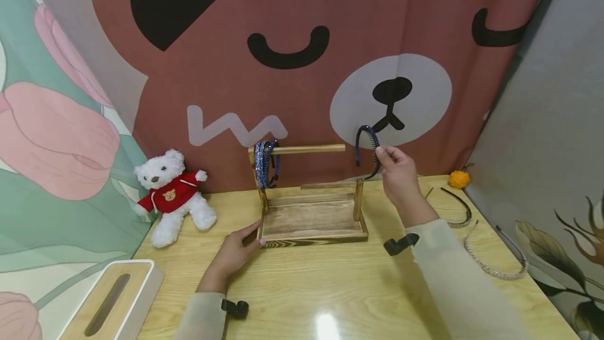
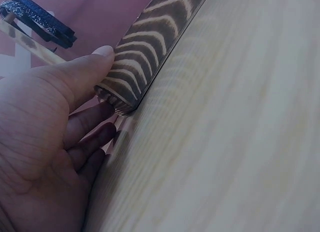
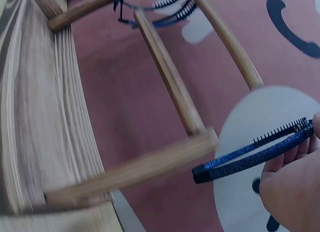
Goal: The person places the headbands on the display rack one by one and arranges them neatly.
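My right hand (image 1: 400, 182) pinches a dark blue toothed headband (image 3: 250, 162) and holds it in the air, just right of the free end of the upper rod (image 1: 313, 149). That rod belongs to a wooden rack (image 1: 316, 238) with a tray base. Several glittery blue headbands (image 1: 260, 166) hang together at the rod's left end. At the rack's front left corner my left hand (image 1: 233, 251) grips the base, its thumb on the striped front edge (image 2: 145, 52) and its fingers round the end. A lower rod (image 3: 172, 74) runs behind the tray.
A white teddy bear (image 1: 172, 195) in a red sweater sits left of the rack. Nearer stands a tissue box (image 1: 141, 303). On the right lie a black headband (image 1: 464, 209), a pale beaded headband (image 1: 495, 272) and an orange ball-shaped thing (image 1: 459, 179). A printed curtain hangs behind.
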Tool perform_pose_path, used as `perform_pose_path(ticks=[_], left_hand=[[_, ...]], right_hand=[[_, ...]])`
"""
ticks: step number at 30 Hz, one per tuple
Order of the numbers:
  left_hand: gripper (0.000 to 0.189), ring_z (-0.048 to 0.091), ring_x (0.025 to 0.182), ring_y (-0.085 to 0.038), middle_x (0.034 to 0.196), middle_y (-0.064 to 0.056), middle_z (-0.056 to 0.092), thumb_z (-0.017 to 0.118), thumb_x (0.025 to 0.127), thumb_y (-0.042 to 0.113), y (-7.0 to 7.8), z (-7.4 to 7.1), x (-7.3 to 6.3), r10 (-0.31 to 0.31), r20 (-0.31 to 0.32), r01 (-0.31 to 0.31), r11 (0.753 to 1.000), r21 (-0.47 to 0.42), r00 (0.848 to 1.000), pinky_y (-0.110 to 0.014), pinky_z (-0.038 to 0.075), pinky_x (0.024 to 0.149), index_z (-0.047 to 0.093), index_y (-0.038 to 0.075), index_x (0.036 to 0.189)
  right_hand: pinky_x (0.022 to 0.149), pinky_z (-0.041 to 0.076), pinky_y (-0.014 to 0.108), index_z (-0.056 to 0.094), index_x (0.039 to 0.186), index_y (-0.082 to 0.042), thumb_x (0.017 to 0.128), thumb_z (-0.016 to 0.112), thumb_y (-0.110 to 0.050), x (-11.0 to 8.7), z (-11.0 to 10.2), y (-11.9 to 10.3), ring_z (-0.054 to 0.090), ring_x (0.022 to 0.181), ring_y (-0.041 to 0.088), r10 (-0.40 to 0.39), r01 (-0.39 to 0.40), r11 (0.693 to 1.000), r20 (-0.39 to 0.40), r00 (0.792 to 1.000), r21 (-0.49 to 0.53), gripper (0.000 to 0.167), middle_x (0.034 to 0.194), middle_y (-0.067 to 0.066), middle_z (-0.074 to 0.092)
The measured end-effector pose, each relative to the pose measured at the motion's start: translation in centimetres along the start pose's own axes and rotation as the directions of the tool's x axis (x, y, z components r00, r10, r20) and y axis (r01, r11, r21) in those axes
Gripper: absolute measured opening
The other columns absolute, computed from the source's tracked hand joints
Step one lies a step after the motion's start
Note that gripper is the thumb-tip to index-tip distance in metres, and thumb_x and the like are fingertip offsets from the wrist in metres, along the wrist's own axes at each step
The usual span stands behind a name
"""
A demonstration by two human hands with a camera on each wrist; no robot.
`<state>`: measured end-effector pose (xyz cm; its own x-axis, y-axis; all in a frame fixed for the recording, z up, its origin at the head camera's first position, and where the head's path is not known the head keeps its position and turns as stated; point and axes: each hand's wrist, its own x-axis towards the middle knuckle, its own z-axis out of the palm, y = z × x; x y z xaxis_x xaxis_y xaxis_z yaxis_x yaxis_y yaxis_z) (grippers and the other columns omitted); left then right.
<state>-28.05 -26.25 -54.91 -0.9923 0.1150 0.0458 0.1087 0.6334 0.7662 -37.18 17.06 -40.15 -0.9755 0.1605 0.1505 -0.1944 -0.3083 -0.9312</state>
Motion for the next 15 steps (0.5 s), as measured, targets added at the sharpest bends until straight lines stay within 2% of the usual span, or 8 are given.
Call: perform_pose_path(ticks=[5, 10, 13, 15], left_hand=[[0.062, 0.047, 0.155, -0.043, 0.164, -0.015, 0.055, 0.074, 0.107, 0.035, 0.2, -0.1, 0.0, 0.007, -0.009, -0.007, 1.000, 0.015, 1.000, -0.064, 0.036, 0.128, 0.053, 0.025, 0.164], [0.063, 0.046, 0.155, -0.043, 0.164, -0.016, 0.054, 0.074, 0.107, 0.035, 0.1, -0.1, -0.1, 0.001, -0.001, -0.001, 1.000, 0.014, 1.000, -0.063, 0.036, 0.129, 0.052, 0.026, 0.165], [0.063, 0.047, 0.155, -0.043, 0.164, -0.016, 0.054, 0.074, 0.107, 0.036, 0.1, -0.1, -0.1, 0.003, 0.001, -0.003, 1.000, 0.020, 1.000, -0.063, 0.036, 0.129, 0.052, 0.026, 0.165], [0.063, 0.047, 0.155, -0.043, 0.164, -0.016, 0.055, 0.074, 0.106, 0.036, 0.0, -0.1, -0.1, -0.002, -0.001, 0.002, 1.000, 0.018, 1.000, -0.063, 0.036, 0.129, 0.052, 0.027, 0.165]], right_hand=[[0.071, 0.047, 0.021, 0.073, 0.109, -0.013, 0.109, 0.070, -0.022, -0.7, 3.0, 0.9, 0.050, 0.081, 0.008, -0.064, 0.061, 0.996, -0.029, 0.998, -0.069, 0.009, 0.089, -0.008, 0.058], [0.073, 0.046, 0.021, 0.073, 0.119, -0.008, 0.109, 0.071, -0.027, -1.5, 5.7, 1.9, 0.051, 0.089, 0.008, -0.081, 0.077, 0.984, -0.014, 0.997, -0.159, 0.022, 0.095, -0.009, 0.060], [0.077, 0.047, 0.022, 0.073, 0.123, -0.006, 0.109, 0.072, -0.028, -1.9, 7.2, 2.7, 0.054, 0.094, 0.009, -0.073, 0.073, 0.984, 0.009, 0.997, -0.161, 0.026, 0.101, -0.008, 0.062], [0.074, 0.048, 0.023, 0.074, 0.122, -0.006, 0.108, 0.073, -0.028, -2.2, 8.2, 3.3, 0.054, 0.090, 0.011, -0.065, 0.066, 0.986, 0.011, 0.998, -0.154, 0.026, 0.099, -0.007, 0.063]])
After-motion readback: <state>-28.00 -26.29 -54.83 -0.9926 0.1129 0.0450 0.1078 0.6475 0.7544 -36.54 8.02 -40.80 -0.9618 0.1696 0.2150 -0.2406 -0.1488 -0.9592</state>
